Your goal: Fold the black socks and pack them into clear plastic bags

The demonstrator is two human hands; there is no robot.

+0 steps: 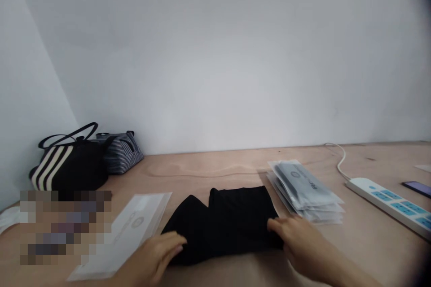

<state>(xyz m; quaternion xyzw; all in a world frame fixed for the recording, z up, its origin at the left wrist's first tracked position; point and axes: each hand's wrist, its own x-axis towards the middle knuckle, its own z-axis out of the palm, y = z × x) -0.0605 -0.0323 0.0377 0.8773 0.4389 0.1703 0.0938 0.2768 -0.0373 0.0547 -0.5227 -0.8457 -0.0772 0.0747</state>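
Note:
A folded black garment (225,222) lies on the wooden table (208,170) in front of me. My left hand (158,253) rests on its near left corner, fingers stretched flat on the cloth. My right hand (299,237) presses on the garment's right edge, fingers extended and together. Neither hand grips anything. An empty clear plastic packing bag (124,233) with a round logo lies just left of the garment, beside my left hand.
A stack of packed clear bags (305,190) lies right of the garment. A white power strip (392,204) with its cable and a dark phone (417,187) are at far right. A striped black handbag (69,161) and striped pouch (119,150) stand back left by the wall.

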